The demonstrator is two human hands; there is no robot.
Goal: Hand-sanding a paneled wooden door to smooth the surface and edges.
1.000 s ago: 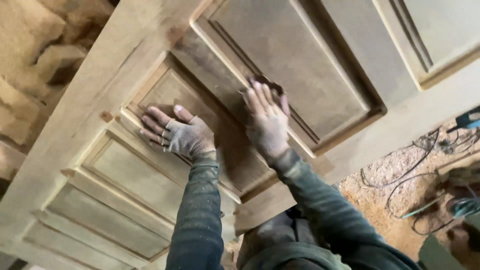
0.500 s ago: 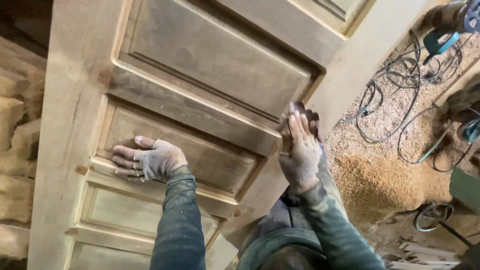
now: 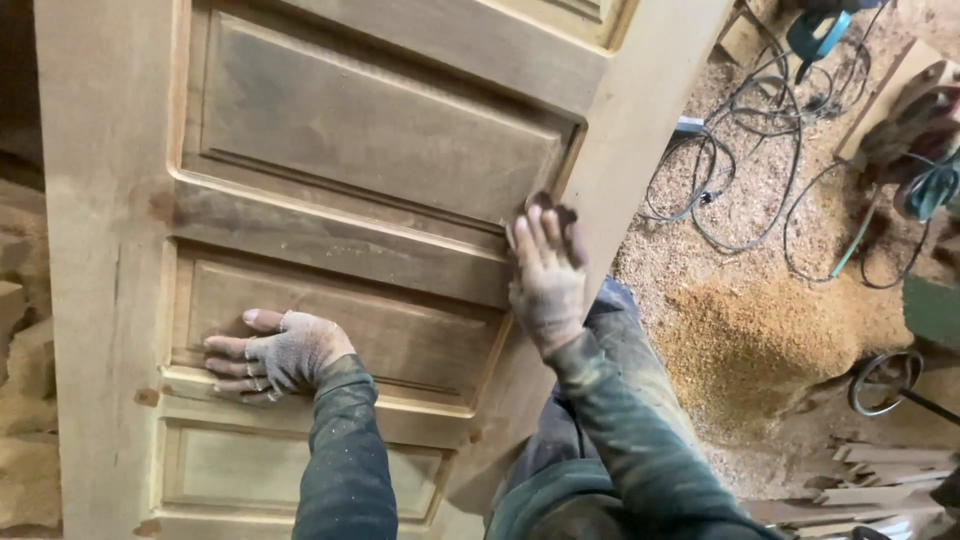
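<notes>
Door: panelled wooden door (image 3: 330,200), bare and unfinished; it fills the left of my view, with every other item placed from it.
Left hand: left hand (image 3: 275,355) in a fingerless glove, laid flat with fingers spread on a lower panel of the door, gripping nothing.
Right hand: right hand (image 3: 547,275) at the door's right edge, fingers pressing a dark sanding pad (image 3: 545,205) against the moulding.
Floor: sawdust (image 3: 760,340) and tangled cables (image 3: 740,150) to the right of the door.
Progress: I judge sanding part done; panels look dusty and unevenly dark, no coating visible.
</notes>
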